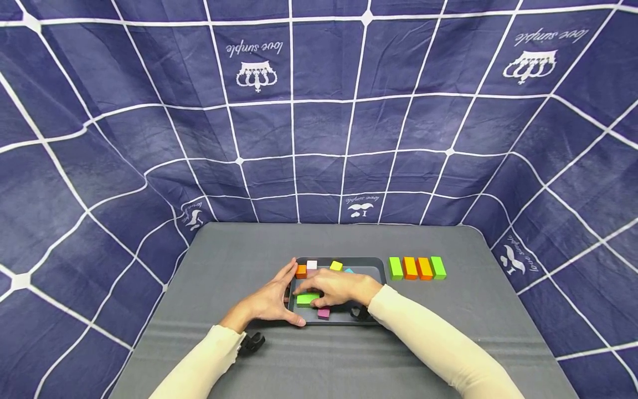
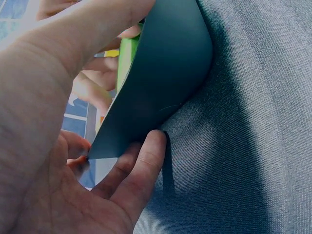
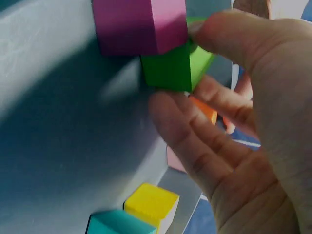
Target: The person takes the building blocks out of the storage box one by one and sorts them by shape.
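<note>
1 grn block [image 1: 307, 300] pinched in R hand [image 1: 335, 285], w/in gray tray [image 1: 342, 320]. L hand [image 1: 271, 299], spread wide, touches tray's L end. Blue cloth [image 1: 321, 130] reads "love simple," upside-dn.

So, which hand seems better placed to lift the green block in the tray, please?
Probably the right hand: its thumb touches the green block, while the left hand touches the edge of the tray.

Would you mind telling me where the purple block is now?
In the head view, the purple block lies inside the tray near its front edge, below and right of the green block the right hand pinches.
</note>
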Action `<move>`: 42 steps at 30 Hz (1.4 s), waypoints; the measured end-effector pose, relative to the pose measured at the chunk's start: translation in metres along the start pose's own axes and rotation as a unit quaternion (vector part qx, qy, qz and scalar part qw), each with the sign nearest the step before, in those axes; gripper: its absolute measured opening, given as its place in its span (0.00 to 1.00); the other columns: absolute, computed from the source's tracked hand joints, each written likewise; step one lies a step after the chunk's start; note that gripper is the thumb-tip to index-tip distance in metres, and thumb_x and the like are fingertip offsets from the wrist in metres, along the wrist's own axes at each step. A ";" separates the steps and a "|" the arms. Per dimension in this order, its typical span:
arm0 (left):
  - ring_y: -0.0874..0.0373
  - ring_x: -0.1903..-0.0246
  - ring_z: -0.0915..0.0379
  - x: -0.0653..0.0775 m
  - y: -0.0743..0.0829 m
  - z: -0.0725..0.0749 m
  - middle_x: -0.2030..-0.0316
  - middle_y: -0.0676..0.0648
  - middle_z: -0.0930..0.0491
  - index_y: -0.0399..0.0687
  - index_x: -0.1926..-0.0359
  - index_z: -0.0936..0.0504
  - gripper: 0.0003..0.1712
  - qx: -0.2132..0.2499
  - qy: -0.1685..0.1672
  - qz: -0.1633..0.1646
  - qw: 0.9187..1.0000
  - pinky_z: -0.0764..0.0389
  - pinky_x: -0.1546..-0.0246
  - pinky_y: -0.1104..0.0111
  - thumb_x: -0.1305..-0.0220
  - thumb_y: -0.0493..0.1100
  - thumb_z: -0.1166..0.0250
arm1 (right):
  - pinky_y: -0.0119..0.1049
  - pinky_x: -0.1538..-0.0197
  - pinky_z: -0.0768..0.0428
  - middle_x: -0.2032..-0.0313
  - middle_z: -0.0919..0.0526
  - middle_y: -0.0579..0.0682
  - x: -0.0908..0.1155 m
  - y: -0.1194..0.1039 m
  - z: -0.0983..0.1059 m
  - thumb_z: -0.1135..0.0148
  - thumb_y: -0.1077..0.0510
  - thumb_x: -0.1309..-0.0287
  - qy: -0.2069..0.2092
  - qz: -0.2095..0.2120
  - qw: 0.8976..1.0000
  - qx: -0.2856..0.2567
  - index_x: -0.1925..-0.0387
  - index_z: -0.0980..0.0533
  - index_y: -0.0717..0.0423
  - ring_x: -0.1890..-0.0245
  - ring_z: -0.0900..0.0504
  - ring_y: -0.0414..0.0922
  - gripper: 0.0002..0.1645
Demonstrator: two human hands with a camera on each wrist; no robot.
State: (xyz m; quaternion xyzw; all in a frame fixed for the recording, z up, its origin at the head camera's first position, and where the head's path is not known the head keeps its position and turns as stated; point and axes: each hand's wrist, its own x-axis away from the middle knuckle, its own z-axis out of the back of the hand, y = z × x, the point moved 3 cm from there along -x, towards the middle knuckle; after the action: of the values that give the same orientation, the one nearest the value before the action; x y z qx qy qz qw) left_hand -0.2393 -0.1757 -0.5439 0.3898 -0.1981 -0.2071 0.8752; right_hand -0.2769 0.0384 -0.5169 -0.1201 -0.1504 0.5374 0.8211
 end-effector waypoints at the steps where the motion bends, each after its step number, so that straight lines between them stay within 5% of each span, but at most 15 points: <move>1: 0.37 0.20 0.25 -0.001 0.000 0.000 0.02 0.40 0.68 0.36 0.04 0.59 0.89 0.002 0.000 0.000 1.000 0.06 0.33 0.53 0.47 0.52 0.03 | 0.37 0.21 0.15 0.28 0.11 0.43 0.002 0.002 0.001 0.23 0.55 0.21 0.004 -0.004 1.000 0.002 0.21 0.17 0.44 0.29 0.15 0.41 0.32; 6: 0.38 0.22 0.22 -0.002 0.000 0.001 0.02 0.39 0.68 0.35 0.05 0.58 0.89 0.002 0.004 0.000 1.000 0.05 0.34 0.54 0.48 0.53 0.03 | 0.44 0.15 0.18 0.26 0.11 0.46 0.008 0.008 0.004 0.23 0.56 0.21 0.017 -0.031 0.999 -0.007 0.22 0.16 0.46 0.22 0.17 0.49 0.31; 14: 0.39 0.25 0.20 -0.001 0.001 0.000 0.03 0.38 0.68 0.34 0.05 0.58 0.90 0.003 0.005 -0.005 1.000 0.05 0.35 0.54 0.49 0.52 0.02 | 0.33 0.28 0.12 0.27 0.17 0.49 0.015 0.013 0.001 0.16 0.58 0.30 0.025 -0.048 0.999 0.000 0.20 0.19 0.49 0.35 0.17 0.41 0.40; 19: 0.40 0.27 0.17 -0.003 0.000 0.002 0.03 0.39 0.67 0.36 0.04 0.58 0.90 0.003 0.007 -0.005 1.000 0.05 0.34 0.54 0.49 0.53 0.02 | 0.39 0.20 0.15 0.26 0.16 0.45 0.017 0.014 0.001 0.15 0.57 0.29 0.041 -0.053 0.998 0.003 0.21 0.18 0.49 0.31 0.17 0.41 0.39; 30: 0.37 0.20 0.26 -0.001 -0.002 -0.001 0.02 0.39 0.69 0.34 0.05 0.59 0.89 0.011 0.003 -0.002 1.000 0.06 0.33 0.54 0.48 0.52 0.03 | 0.38 0.23 0.13 0.24 0.17 0.46 0.020 0.015 -0.001 0.14 0.54 0.29 0.046 -0.060 0.997 0.005 0.24 0.17 0.49 0.33 0.16 0.41 0.36; 42: 0.38 0.23 0.21 -0.002 0.000 0.000 0.03 0.38 0.68 0.34 0.05 0.59 0.90 0.006 0.005 -0.004 1.000 0.06 0.32 0.54 0.48 0.52 0.03 | 0.45 0.27 0.10 0.27 0.16 0.48 0.036 0.020 0.006 0.15 0.53 0.29 0.082 -0.060 0.995 0.009 0.23 0.17 0.51 0.41 0.13 0.43 0.36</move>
State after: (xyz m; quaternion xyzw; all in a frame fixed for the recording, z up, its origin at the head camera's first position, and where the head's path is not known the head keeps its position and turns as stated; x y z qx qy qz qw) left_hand -0.2408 -0.1753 -0.5441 0.3966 -0.1933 -0.2076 0.8731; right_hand -0.2826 0.0797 -0.5146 -0.1472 -0.0842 0.4768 0.8625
